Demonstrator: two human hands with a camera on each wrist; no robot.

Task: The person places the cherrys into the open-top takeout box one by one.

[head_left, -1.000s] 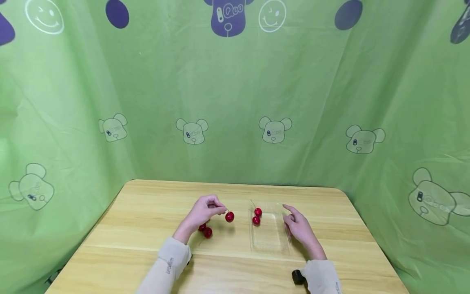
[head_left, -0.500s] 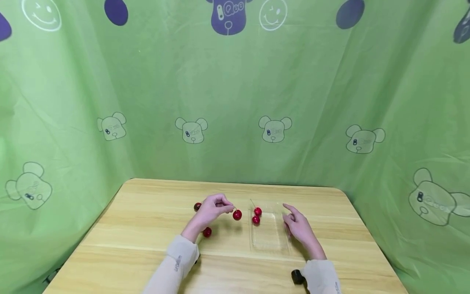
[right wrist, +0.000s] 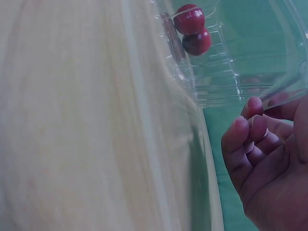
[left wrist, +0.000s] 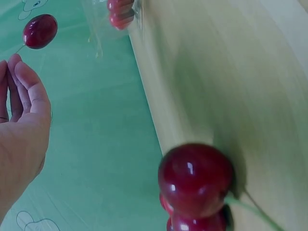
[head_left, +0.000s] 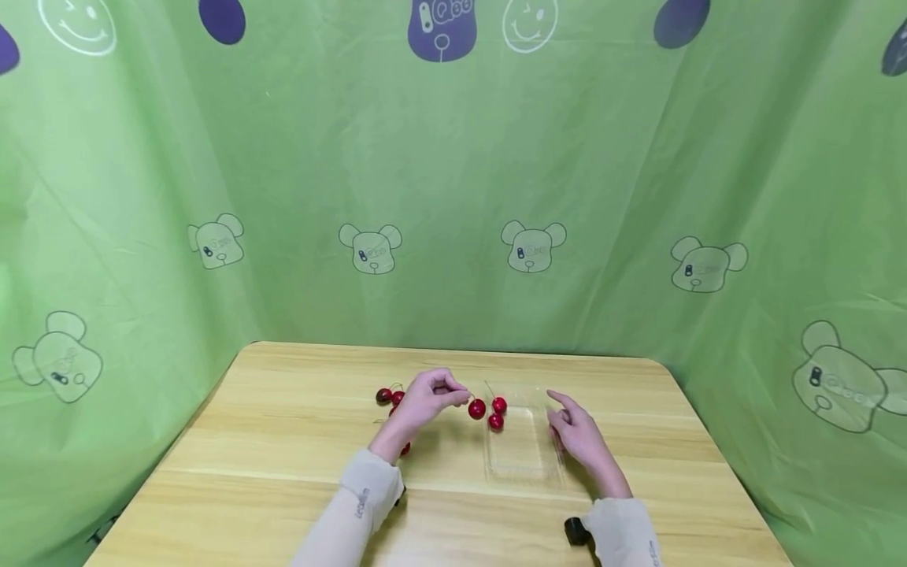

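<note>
My left hand [head_left: 423, 405] pinches the thin stem of a red cherry [head_left: 477, 409], which hangs just left of a clear plastic box [head_left: 524, 476]. The left wrist view shows this cherry [left wrist: 40, 31] beyond the fingertips. Two cherries [right wrist: 192, 30] sit inside the box against one wall, one with its stem sticking up. At the box's right side, my right hand [head_left: 577, 431] holds the rim between thumb and fingers, its index finger stretched along the edge. Several more cherries [head_left: 384, 396] lie on the table behind and under my left wrist, partly hidden by it.
The light wood table [head_left: 283, 457] has rounded far corners. A green curtain [head_left: 439, 315] with bear prints hangs close around its back and sides. Near the left wrist camera lies a large-looking cherry [left wrist: 195, 180] with a green stem.
My left hand has moved right, bringing the hanging cherry up to the box's left edge. More of the loose cherries show behind it. The right hand and box stay put.
</note>
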